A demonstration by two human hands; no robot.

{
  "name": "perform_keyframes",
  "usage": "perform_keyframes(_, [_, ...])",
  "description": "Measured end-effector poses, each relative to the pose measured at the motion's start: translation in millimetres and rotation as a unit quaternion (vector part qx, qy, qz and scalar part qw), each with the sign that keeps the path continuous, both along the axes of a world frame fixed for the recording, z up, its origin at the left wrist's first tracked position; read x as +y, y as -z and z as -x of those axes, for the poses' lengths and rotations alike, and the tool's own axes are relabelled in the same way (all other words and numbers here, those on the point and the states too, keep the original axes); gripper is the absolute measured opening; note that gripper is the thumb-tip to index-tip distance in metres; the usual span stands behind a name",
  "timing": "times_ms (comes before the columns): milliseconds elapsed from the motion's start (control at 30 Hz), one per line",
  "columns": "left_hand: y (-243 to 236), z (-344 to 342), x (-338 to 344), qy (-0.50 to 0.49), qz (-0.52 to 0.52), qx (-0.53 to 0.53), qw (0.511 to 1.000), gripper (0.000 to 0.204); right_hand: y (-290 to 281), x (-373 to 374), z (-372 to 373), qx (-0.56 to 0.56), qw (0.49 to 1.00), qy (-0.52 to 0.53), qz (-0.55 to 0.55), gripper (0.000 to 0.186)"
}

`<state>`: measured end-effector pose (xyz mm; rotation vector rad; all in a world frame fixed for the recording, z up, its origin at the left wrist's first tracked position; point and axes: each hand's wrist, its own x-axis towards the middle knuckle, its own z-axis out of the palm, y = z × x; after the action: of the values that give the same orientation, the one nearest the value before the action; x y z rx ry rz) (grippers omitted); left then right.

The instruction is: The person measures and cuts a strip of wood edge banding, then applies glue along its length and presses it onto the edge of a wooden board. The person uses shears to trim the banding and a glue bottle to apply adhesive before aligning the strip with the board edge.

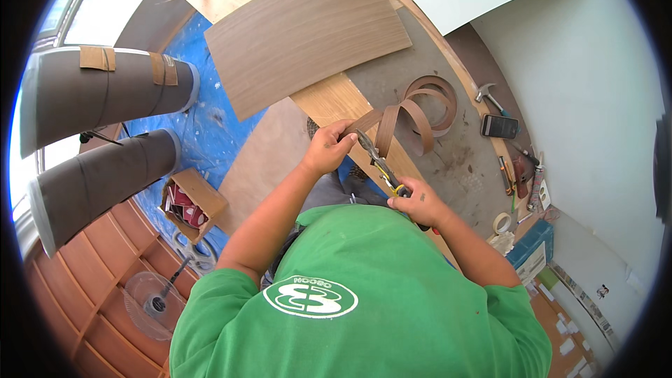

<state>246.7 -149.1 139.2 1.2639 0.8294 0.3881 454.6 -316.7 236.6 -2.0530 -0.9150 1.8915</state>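
Pinched in the fingers of my left hand is the end of a long brown wood-look edging strip. From there the strip curls to the right into loose coils on the grey surface. My right hand is wrapped round the handles of a pair of snips with yellow and dark grips. Their metal jaws reach up to the strip beside my left fingertips; whether the blades touch it I cannot tell. A wood-grain board lies just beyond my hands, over a lighter plank.
Along the right side lie a hammer, a phone, hand tools and a tape roll. Two large wrapped rolls stand left over blue sheeting. An open cardboard box and a standing fan are lower left.
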Motion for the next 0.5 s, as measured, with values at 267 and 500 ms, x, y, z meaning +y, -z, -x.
perform_keyframes(267, [-1, -3, 9, 0.004, 0.007, 0.01, 1.0, 0.034, 11, 3, -7, -0.013, 0.999, -0.024, -0.021, 0.074])
perform_keyframes(500, [-1, -3, 11, 0.002, 0.032, 0.006, 0.999, 0.035, 8, 7, -7, -0.027, 0.999, -0.03, -0.024, 0.071])
